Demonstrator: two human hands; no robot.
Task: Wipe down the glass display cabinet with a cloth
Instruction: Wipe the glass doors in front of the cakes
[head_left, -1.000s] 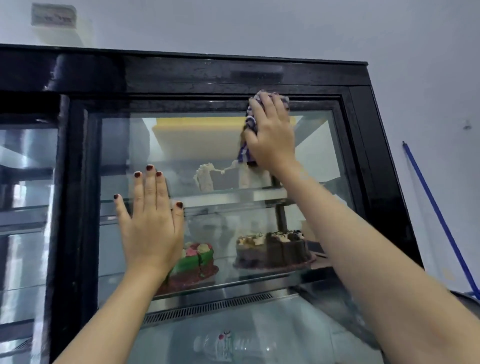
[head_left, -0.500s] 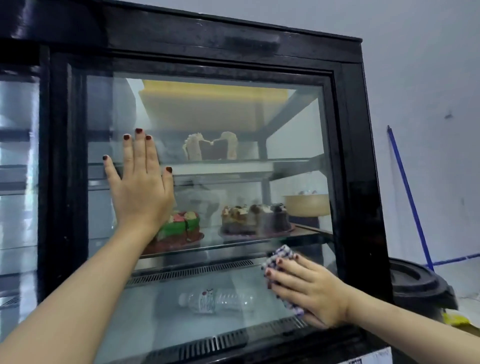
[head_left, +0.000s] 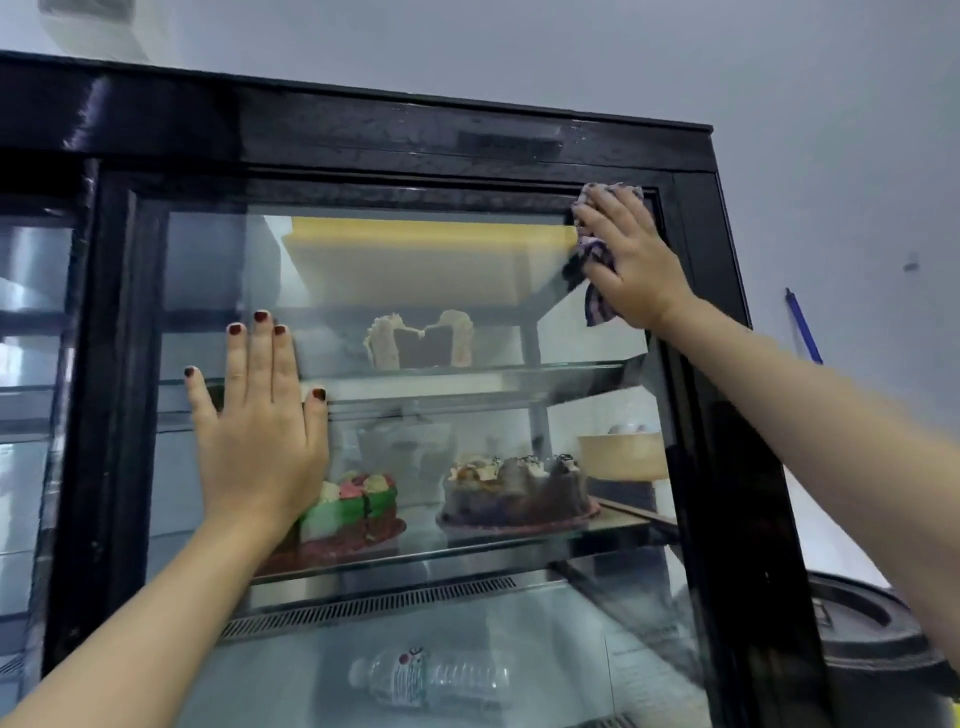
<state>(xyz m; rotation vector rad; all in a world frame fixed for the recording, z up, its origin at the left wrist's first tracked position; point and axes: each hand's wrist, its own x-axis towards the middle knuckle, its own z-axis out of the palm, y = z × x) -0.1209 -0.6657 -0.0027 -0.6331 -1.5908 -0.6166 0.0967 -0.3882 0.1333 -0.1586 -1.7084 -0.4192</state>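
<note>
In the head view, your right hand (head_left: 631, 265) presses the purple striped cloth (head_left: 596, 249) against the top right corner of the glass display cabinet (head_left: 395, 135), where the pane meets the black frame. The grip there is flat: your fingers lie nearly straight over the cloth, pressing it rather than curling round it. A tail of cloth hangs out below the thumb side. Your left hand (head_left: 260, 441) rests flat on the left part of the same pane, its grip open, fingers together and pointing up, holding nothing.

Through the glass you see an upper shelf with a cut cake (head_left: 421, 343), its dark inside facing you, under a yellow panel (head_left: 431, 228). On the lower shelf stands a green and pink cake (head_left: 358, 512), partly hidden behind your left wrist, with a chocolate cake (head_left: 514, 493) to its right. A tan bowl (head_left: 621, 454) sits farther right, near the frame. Below a vent grille (head_left: 374, 603), a plastic water bottle (head_left: 431, 675) lies on its side on the cabinet floor.

Right of the cabinet a blue pole (head_left: 802, 325) stands against the wall, and a black bin lid (head_left: 872, 634) shows low down beside the frame. A second glass door (head_left: 31, 364) lies to the left.
</note>
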